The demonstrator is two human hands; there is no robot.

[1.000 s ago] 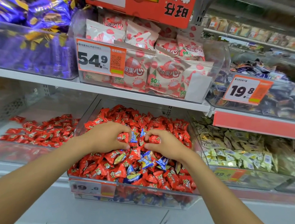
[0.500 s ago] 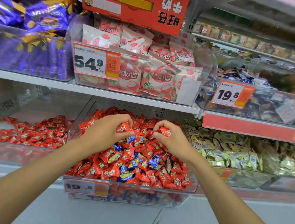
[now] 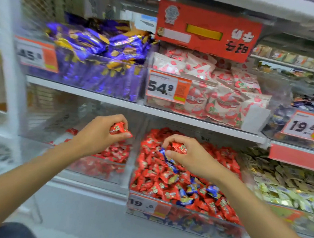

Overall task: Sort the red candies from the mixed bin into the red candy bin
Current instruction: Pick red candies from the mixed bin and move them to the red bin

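Half a second back both of your hands were working close together in the middle of the mixed bin (image 3: 201,228); now your left hand (image 3: 98,134) has swung off to the left and hangs over the red candy bin (image 3: 90,172), just past the wall between the two bins. Its thumb and fingertips are curled round a red candy (image 3: 117,128), possibly more than one, though the blur makes the count hard to tell. Nothing has been let go yet, so this piece is carried across but not delivered. Your right hand (image 3: 196,160) has stayed above the mixed bin, fingers pinching a second red candy (image 3: 179,147) lifted clear of the heap, with a blue candy (image 3: 165,153) right beside your thumb that seems to lie loose in the pile. Your view has turned left along with the reach. For the task, this looks like the drop-off step: open the left fingers over the red pile, then bring the right hand's piece the same way. Plenty of red still sits among the blue in the mixed bin, so the sorting is far from finished
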